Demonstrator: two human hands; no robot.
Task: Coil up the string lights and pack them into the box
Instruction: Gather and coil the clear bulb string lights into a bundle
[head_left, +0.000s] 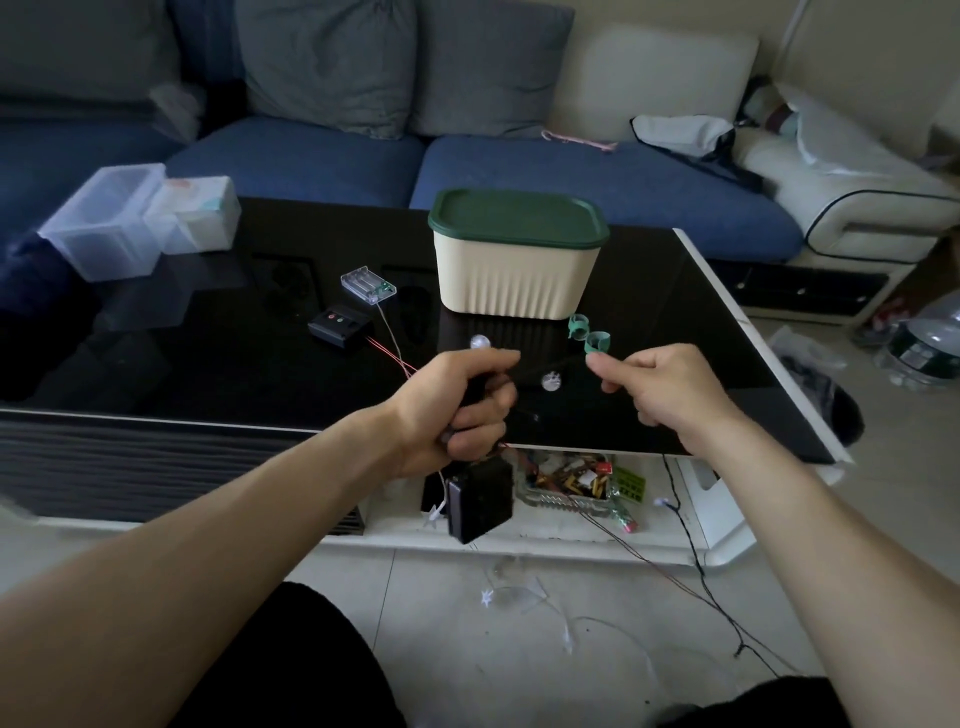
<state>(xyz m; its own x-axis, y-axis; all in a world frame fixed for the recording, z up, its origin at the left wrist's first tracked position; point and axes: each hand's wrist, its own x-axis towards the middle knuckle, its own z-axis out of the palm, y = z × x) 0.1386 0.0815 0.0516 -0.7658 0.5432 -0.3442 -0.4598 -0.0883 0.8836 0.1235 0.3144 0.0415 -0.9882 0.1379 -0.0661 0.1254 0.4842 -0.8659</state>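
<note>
Above a black glass coffee table (701, 332), the cream box (517, 275) stands shut under its green lid (518, 218), blocking the far centre; two green clips (587, 335) lie just in front of it. A clear battery case (368, 285) and a black controller (340, 328) sit left of centre, their wires running toward the near edge. Clear plastic containers (111, 223) crowd the far-left corner. Open tabletop remains along the right side and near left. Below, dark wire (691, 551) loops across the floor, and a black battery pack (480, 499) dangles under the left hand (457, 405)
</note>
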